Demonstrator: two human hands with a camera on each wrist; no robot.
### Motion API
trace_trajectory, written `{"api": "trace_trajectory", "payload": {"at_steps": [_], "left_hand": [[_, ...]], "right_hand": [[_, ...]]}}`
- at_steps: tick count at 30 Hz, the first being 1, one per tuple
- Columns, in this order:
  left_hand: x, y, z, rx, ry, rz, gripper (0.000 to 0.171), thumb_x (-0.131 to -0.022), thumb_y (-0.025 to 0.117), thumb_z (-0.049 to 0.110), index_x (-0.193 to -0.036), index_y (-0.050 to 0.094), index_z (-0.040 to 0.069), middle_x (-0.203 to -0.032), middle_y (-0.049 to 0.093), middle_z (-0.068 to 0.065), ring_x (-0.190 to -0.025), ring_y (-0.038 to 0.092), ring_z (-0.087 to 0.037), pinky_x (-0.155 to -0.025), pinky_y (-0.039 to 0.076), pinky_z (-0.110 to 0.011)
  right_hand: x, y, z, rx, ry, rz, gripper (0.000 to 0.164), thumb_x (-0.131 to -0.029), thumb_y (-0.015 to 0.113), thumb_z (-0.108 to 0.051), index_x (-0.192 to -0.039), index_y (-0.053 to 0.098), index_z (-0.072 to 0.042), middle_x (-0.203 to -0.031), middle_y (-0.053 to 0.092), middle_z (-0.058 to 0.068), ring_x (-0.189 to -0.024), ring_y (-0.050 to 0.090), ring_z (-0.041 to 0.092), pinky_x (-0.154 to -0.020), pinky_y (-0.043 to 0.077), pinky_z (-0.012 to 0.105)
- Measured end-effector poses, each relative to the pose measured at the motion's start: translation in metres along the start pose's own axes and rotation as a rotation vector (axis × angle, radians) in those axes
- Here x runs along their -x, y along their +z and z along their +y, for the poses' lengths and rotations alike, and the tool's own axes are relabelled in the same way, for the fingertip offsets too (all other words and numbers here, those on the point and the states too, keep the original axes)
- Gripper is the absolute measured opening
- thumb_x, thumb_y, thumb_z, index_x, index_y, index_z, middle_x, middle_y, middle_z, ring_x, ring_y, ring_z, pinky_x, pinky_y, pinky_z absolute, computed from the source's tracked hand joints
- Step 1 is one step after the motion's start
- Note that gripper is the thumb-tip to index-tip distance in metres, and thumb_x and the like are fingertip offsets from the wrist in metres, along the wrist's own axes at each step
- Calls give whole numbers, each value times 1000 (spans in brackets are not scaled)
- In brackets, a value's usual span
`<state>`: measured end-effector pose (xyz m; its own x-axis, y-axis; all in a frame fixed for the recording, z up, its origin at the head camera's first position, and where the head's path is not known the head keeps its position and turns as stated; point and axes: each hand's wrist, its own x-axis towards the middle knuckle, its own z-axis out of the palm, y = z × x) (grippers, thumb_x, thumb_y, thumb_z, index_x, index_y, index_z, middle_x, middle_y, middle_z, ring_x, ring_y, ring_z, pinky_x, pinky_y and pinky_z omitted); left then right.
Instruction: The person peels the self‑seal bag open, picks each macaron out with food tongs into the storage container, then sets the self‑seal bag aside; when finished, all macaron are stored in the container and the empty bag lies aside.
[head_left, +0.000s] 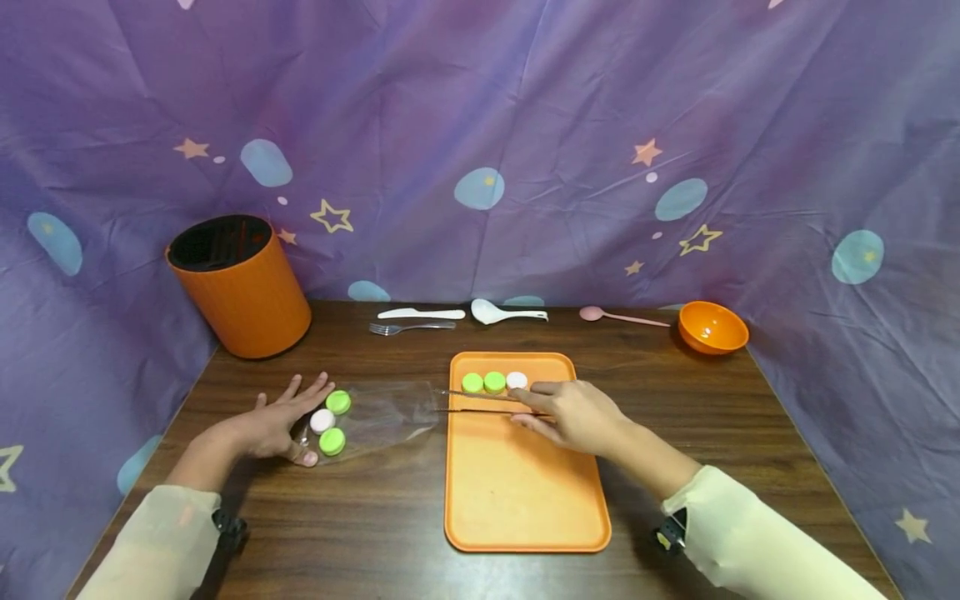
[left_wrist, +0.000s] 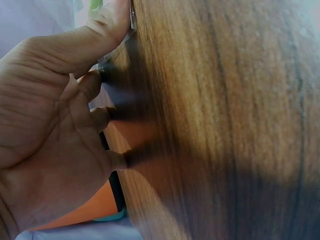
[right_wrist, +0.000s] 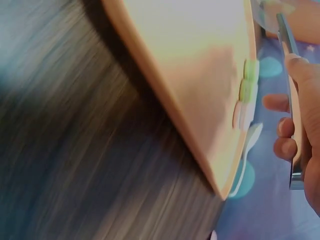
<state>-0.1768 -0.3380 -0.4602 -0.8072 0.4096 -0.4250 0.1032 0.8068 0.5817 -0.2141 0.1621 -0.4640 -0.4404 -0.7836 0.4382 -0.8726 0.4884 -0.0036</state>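
My left hand (head_left: 277,423) lies palm down with its fingers spread, thumb and fingertips around the left end of a clear plastic bag (head_left: 390,412). Inside that end are two green round pieces (head_left: 332,442) and a white round piece (head_left: 322,421). In my right hand (head_left: 581,417) I grip metal tongs (right_wrist: 296,117) over the orange tray (head_left: 525,500). Their arms are parted and point left, tips right at the bag's right end. Along the tray's far side sit two green discs (head_left: 494,382) and a white disc (head_left: 517,380), close beyond the tongs.
Behind the tray lie a white knife (head_left: 422,314), a fork (head_left: 412,328), a white spoon (head_left: 506,313) and a pink spoon (head_left: 622,317). An orange bowl (head_left: 712,328) stands at the back right. At the back left rises an orange holder (head_left: 247,300) with a black top.
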Motion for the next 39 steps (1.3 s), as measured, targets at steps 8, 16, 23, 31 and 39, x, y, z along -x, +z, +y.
{"api": "trace_trajectory", "payload": {"at_steps": [8,16,23,31,39], "left_hand": [[-2,-1,0,-24,7,9,129,-80,94,33,-177,13,5,-185,-7,-24,-165,-18,-61,-115,-18,-92],[-3,0,0,-19,5,6,129,-80,93,32,-177,13,5,-185,-8,-24,-165,-19,-61,-115,-17,-93],[-16,6,-33,-7,38,26,133,-77,91,54,-180,10,29,-187,-12,-8,-167,-22,-54,-114,-20,-92],[-3,-1,0,-10,6,7,129,-80,94,31,-178,13,6,-185,-7,-23,-165,-19,-60,-116,-19,-92],[-1,0,-9,43,67,19,130,-79,93,41,-179,14,15,-186,-10,-18,-164,-23,-60,-110,-23,-93]], "right_hand": [[-23,14,-14,36,-46,-36,32,-98,86,-34,-124,82,-16,-89,72,-7,-58,57,6,-52,56,30],[-47,24,-32,25,-28,-195,29,-106,75,-39,-123,79,-16,-100,79,-4,-82,78,15,-62,65,36],[-69,37,-43,38,-29,-250,30,-107,72,-44,-113,78,-16,-94,76,-5,-78,75,13,-60,62,33],[-91,43,-56,38,-87,-316,36,-112,62,-42,-126,77,-12,-107,79,-1,-86,78,15,-65,64,34],[-108,53,-68,65,-145,-335,40,-113,60,-44,-130,76,-11,-112,80,0,-91,80,15,-75,68,33]]}}
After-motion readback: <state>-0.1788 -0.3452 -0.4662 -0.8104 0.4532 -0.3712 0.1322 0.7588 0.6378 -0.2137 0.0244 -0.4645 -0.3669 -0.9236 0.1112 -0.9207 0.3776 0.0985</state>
